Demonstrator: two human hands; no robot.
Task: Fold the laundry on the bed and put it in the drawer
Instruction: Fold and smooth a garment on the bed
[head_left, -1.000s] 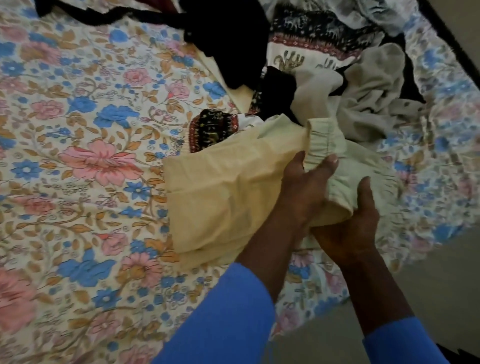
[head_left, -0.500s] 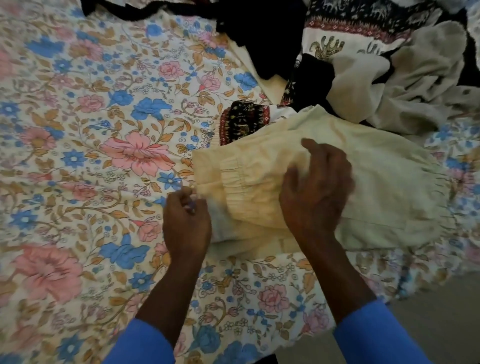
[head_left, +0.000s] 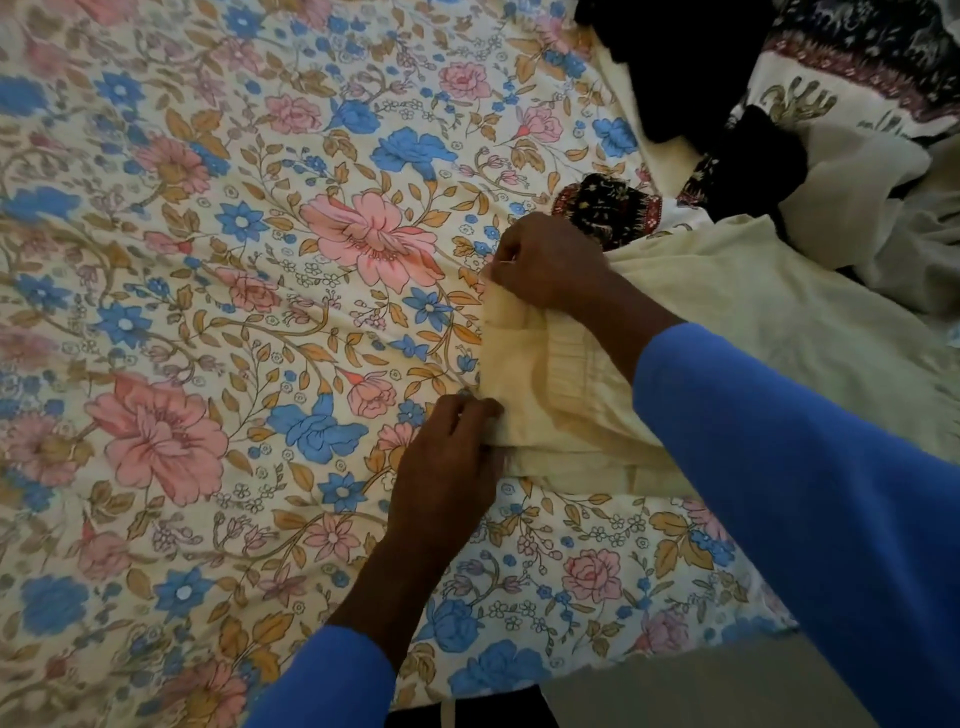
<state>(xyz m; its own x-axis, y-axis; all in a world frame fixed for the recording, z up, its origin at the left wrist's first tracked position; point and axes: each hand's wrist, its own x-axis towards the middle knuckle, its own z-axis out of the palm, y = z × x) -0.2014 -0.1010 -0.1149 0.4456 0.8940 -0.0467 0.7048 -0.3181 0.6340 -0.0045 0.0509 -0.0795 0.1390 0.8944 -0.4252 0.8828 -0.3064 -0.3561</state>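
Big pink and blue flowers cover the bed sheet (head_left: 208, 312), and it lies soft and a bit wrinkly under everything. Our pale yellow garment (head_left: 769, 322) lies on the right part of the bed, near the bed's edge, with its left end folded over. We think it is thin cotton, light and floppy. It has a scrunchy stretchy band (head_left: 576, 358) with many tiny pleats. Our left hand (head_left: 447, 462) pinches the near corner of the folded end, fingers curled on the cloth. Our right hand (head_left: 545, 265) pinches the far corner, and its blue sleeve (head_left: 779, 467) lies across the garment. We judge that we are making this fold neat. To do it well, we should pull both corners the same way so the edge goes straight. Then we should press the cloth flat with a spread hand to push the bumps out. The stretchy band will want to bunch up, so we should smooth it gently and not tug hard. Thin cloth like this can slip open, so the fold needs a firm pat. Behind the garment sits a heap of other laundry (head_left: 883, 218). It has a black cloth (head_left: 675, 67), a dark piece with red and gold patterns (head_left: 608, 208), and soft grey-white things. All of that waits to be folded. We cannot see the drawer.
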